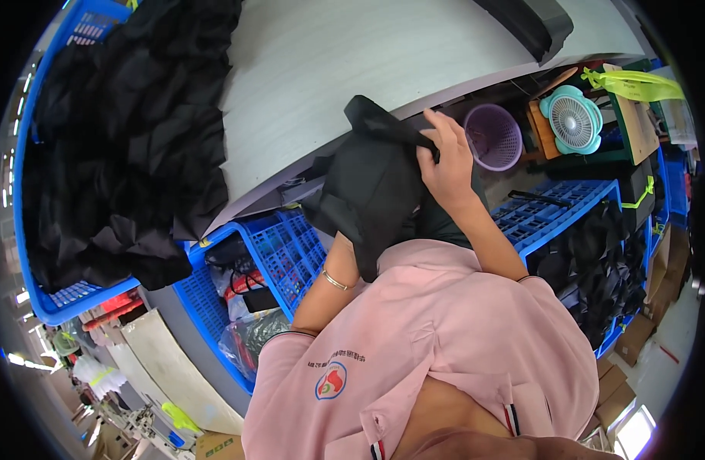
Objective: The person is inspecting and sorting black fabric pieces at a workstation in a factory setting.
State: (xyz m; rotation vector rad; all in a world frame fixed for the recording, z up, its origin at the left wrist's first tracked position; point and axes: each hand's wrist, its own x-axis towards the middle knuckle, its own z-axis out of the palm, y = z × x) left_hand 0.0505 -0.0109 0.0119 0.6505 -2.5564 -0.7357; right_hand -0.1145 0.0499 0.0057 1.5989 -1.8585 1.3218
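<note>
In front of my body, by the edge of the table [291, 84], a soft piece of black sewn cloth [375, 176] hangs in a rounded, baggy shape with pointed flaps. My right hand [448, 157] grips its upper right edge between thumb and fingers, with the index finger stretched up. My left forearm [329, 287], with a bracelet at the wrist, reaches in under the cloth. The left hand itself is covered by the fabric, so its fingers cannot be seen. A flap of the cloth touches or overhangs the table's front edge.
Black cloth pieces [130, 138] fill a large blue crate [49, 307] at left. Below it, another blue basket [287, 245] holds bags. At right are a purple bin [493, 134], a turquoise fan [573, 121] and a blue crate [555, 211] with black pieces. A black strip [525, 27] lies on the table.
</note>
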